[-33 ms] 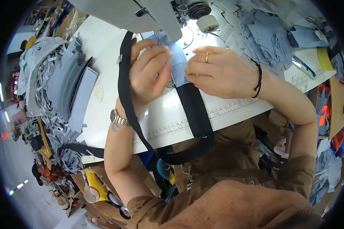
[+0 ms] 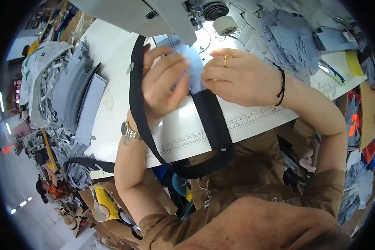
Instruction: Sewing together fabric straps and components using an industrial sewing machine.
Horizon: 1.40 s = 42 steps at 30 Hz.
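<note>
A blue-grey fabric piece point(image 2: 187, 54) lies on the sewing machine bed, joined at its near end to a wide black strap point(image 2: 212, 121). The strap drops over the table edge, loops back up and passes over my left wrist. My left hand point(image 2: 164, 79) is over the fabric's left side, thumb and fingers apart and slightly blurred. On the fabric's right edge, my right hand point(image 2: 243, 77) has its fingers curled together, gripping near the strap's end. Above the fabric stands the sewing machine point(image 2: 171, 21); its needle area is mostly hidden.
A stack of grey fabric pieces point(image 2: 66, 96) sits at the left beside shredded scraps. More blue-grey cut pieces point(image 2: 287, 41) are piled at the far right. Thread snips point(image 2: 332, 71) lie near a yellow tape roll point(image 2: 354, 63). A printed ruler point(image 2: 254, 118) runs along the table's front edge.
My left hand has shifted very slightly, its thumb moving a little to the right. My right hand and the strap look the same.
</note>
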{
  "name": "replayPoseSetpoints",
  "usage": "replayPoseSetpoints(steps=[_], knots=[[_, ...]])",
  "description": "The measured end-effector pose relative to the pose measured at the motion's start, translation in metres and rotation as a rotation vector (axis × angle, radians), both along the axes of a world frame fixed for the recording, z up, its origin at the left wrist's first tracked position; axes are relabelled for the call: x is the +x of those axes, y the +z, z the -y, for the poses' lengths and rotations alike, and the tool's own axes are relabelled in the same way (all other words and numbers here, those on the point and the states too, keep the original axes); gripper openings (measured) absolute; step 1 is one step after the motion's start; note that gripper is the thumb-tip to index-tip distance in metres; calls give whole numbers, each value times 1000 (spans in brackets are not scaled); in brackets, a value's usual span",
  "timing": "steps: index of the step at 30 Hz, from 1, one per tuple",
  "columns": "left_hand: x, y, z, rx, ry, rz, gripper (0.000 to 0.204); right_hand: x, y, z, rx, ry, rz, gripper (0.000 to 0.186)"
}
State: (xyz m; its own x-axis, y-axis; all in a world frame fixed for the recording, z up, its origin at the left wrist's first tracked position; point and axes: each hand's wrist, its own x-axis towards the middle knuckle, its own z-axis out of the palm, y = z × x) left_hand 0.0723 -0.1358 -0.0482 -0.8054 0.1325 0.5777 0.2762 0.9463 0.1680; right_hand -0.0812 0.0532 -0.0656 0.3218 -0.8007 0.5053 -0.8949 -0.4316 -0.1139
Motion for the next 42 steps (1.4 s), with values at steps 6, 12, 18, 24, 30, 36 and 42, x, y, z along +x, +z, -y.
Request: replayPoseSetpoints(steps=[6,12,18,24,30,36,42], knots=[[4,2,-8,-131,-64,91,27,2,-2,0,-3,-137,58,27],[-1,0,-1,-76,-18,135,31,0,-3,-1,-24,-271,-72,28],[-6,-5,6,-98,51,130,33,-1,-9,2,-26,-303,-75,30],[-8,-8,8,-61,19,118,28,-3,-4,3,-61,-319,-28,29],[-10,-6,4,-89,44,146,28,0,-8,0,87,-342,-64,41],[-12,4,1,-184,25,223,34,4,-12,5,14,-398,-91,20],[-9,-3,7,-111,68,255,45,4,-12,2,-9,-358,-141,12]])
